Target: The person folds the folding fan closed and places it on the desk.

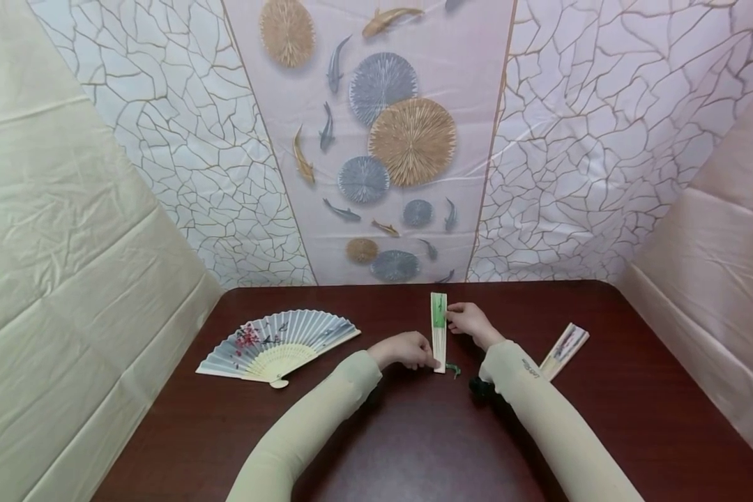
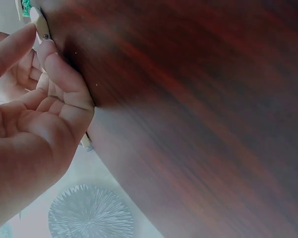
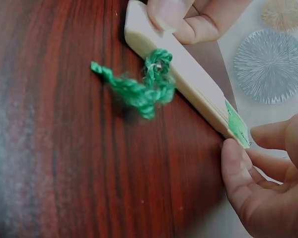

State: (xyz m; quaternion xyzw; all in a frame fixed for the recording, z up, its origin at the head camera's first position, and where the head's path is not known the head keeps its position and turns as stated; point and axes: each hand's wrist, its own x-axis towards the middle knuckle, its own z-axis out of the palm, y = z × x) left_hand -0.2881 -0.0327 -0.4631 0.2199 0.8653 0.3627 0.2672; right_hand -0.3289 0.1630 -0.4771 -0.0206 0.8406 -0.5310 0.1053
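A folded hand fan with pale ribs and a green printed leaf lies upright in the head view, its green part toward the back. My left hand pinches its narrow rivet end between thumb and finger, also seen in the left wrist view. At the green part, my right hand pinches the fan's edge with thumb and fingertips. A twisted green cord hangs from the rivet end onto the table.
An open grey-blue fan with pink blossoms is spread at the left of the dark red table. Another folded fan lies at the right, partly behind my right sleeve. Near that sleeve is a dark tassel-like thing. A patterned cloth hangs behind.
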